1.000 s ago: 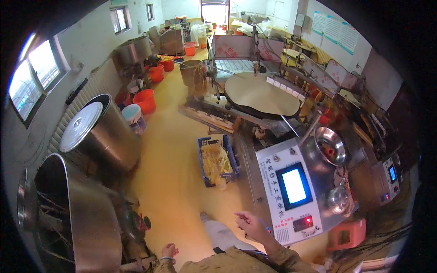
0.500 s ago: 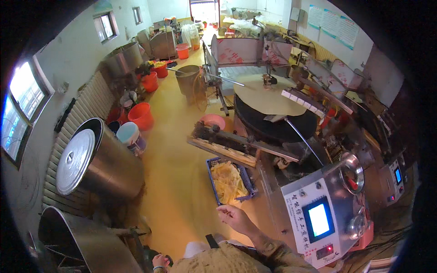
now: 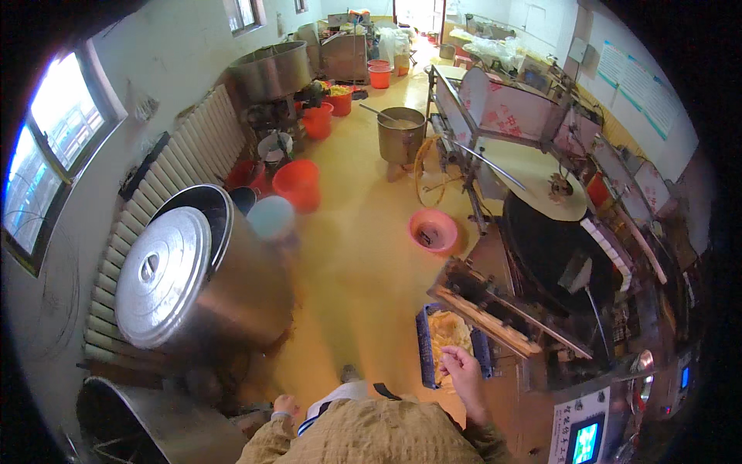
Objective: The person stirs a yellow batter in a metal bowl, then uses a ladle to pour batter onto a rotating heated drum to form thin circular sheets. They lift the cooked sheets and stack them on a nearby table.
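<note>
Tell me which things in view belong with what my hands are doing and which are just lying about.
Likely part of the work:
blue crate, nearest your right hand
pale yellow pieces inside it

Apparently just standing about:
pink basin
pale blue bucket
orange-red bucket beside it
large steel pot
round lid

A blue plastic crate (image 3: 424, 354), rectangular and open-topped, stands upright on the yellowish floor (image 3: 340, 301), one of its far corners covered in this view by a slanting wooden strip (image 3: 488, 320). Inside lies a loose heap of thin yellow sheets (image 3: 450, 329), creased and overlapping (they look soft and floppy). The right hand (image 3: 462, 373), fingers bent, overlaps the crate's near side; whether it touches the sheets cannot be told.
</note>
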The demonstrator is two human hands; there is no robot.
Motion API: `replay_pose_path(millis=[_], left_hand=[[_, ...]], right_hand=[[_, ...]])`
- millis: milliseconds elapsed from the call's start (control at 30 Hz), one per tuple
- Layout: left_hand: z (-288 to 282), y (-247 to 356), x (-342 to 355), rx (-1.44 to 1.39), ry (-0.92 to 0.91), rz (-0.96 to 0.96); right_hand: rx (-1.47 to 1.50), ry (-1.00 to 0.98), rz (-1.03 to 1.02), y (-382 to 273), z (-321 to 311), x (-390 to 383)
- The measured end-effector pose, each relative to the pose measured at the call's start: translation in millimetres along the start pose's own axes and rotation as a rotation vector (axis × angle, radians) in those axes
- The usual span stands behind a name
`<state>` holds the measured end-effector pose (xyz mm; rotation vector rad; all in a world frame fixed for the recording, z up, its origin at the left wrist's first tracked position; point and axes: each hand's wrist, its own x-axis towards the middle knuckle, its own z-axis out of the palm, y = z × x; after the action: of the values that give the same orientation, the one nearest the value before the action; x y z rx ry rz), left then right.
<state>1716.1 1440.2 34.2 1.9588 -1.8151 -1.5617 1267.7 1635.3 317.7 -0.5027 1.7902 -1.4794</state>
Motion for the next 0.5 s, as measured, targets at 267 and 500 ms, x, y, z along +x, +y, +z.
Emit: replay_pose_path(millis=[267, 500], left_hand=[[-51.0, 191.1, 159.5, -0.273, 0.022, -0.086], [-66.4, 310.5, 301.7, 0.038, 0.142, 0.163]], right_hand=[[0.085, -0.029, 0.011, -59.0, 88.7, 126.3], [0.187, 0.027, 0.012, -86.3, 125.4, 288.4]])
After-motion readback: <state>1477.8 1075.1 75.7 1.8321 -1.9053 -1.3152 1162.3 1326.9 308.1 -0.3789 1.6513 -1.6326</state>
